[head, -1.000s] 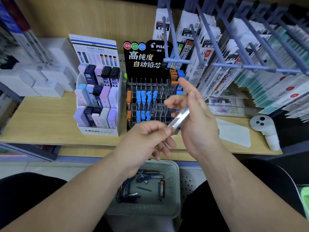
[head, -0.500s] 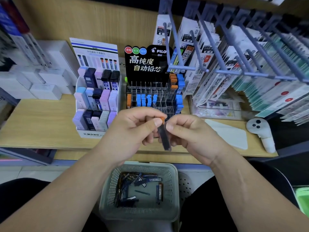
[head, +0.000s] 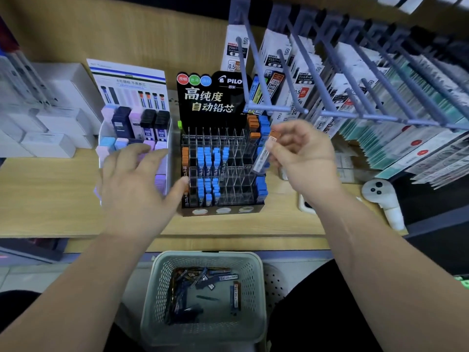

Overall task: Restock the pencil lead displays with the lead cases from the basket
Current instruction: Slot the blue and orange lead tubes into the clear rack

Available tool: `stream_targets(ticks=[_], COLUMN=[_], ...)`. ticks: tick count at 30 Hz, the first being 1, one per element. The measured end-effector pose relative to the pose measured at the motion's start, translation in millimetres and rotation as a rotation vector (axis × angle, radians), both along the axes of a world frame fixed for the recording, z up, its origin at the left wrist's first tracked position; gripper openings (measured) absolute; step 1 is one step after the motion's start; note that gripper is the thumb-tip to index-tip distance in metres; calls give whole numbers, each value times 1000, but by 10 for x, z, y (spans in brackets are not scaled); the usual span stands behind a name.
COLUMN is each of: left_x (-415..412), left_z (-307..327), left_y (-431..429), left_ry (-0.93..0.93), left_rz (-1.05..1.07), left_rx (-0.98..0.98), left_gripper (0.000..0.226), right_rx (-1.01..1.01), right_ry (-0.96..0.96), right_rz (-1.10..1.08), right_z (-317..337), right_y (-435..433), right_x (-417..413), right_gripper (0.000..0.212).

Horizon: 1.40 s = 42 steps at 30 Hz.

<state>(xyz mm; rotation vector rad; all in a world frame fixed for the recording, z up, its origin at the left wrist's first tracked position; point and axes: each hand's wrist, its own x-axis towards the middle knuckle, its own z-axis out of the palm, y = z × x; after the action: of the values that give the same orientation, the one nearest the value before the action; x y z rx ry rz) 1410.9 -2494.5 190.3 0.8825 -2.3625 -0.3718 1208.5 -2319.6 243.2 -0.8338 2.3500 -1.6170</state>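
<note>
Head camera looks down at your two hands. Your right hand [head: 304, 153] pinches one lead case [head: 264, 156] between thumb and fingers. The case has an orange cap on top and leans a little. It is up in the air, at the right side of the black display [head: 220, 210].

Your left hand [head: 137, 184] is open, with its fingers spread out, and it holds nothing. Its fingers are in front of the white display [head: 106, 130], which holds purple, blue and dark cases in rows. Its thumb is at the left edge of the black display, but you cannot tell if it touches.

Between your hands, the black display has many small clear slots. Blue-capped cases [head: 204, 158] stand in the slots near your left thumb. Orange-capped cases [head: 185, 154] fill the row at the far left. More blue ones stand under your right hand.

Below your hands, between your arms, sits the basket [head: 205, 255]. Loose lead cases [head: 203, 278] lie in a pile at its bottom. Both displays stand on the desk [head: 50, 194].
</note>
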Motion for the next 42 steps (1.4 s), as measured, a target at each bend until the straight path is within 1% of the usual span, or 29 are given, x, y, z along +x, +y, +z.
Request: stream_targets(ticks=[2, 4, 6, 9, 12, 14, 17, 20, 23, 27, 30, 32, 36, 38, 40, 41, 42], left_x=[-15, -44, -64, -71, -79, -86, -98, -103, -101, -105, -109, -107, -98, -73, -25, 11, 54], left_z=[-40, -68, -111, -152, -151, -150, -154, -158, -172, -187, -199, -205, -166, -142, -128, -117, -104], left_y=[-5, 41, 75, 80, 76, 79, 86, 97, 111, 110, 100, 94, 93, 98, 107, 110, 110], left_ry=[-91, -161, -219, -259, -259, -254, -264, -280, -316, -337, -343, -350, -325, -282, -200, -145, -85], left_rz=[6, -23, -52, -56, -50, -49, -45, -36, -34, -37, -37, -39, -54, -65, -80, -89, -96], left_rx=[8, -1, -6, -3, 6, 16, 9, 2, -1, -2, 1, -5, -4, -15, -41, -63, -92], left_gripper=[71, 81, 89, 97, 96, 95, 96, 99, 102, 104, 104, 104, 103, 101, 91, 83, 73], right_rx=[84, 156, 214, 237, 178, 196, 306, 318, 330, 318, 308, 319, 325, 301, 346, 376, 411], right_ry=[138, 225, 292, 353, 400, 434, 515, 534, 563, 711, 686, 708, 847, 922, 945, 913, 839], right_rz=[23, 64, 85, 58, -9, -22, 18, 54, 53, 84, 62, 58, 28, 132, 338, 447, 557], right_z=[14, 11, -8, 24, 135, 167, 142, 98, 24, -72, -111, -134, -119, -126, -201, -251, -307], right_y=[-58, -105, -143, -180, -183, -199, -218, -221, -244, -302, -335, -359, -341, -283, -204, -161, -118], right_x=[-71, -108, -138, -151, -157, -171, -173, -213, -272, -293, -309, -304, -153, 57, 310, 433, 557], right_gripper=[25, 22, 21, 19, 21, 26, 15, 8, 10, 10, 12, 13, 24, 19, 18, 20, 21])
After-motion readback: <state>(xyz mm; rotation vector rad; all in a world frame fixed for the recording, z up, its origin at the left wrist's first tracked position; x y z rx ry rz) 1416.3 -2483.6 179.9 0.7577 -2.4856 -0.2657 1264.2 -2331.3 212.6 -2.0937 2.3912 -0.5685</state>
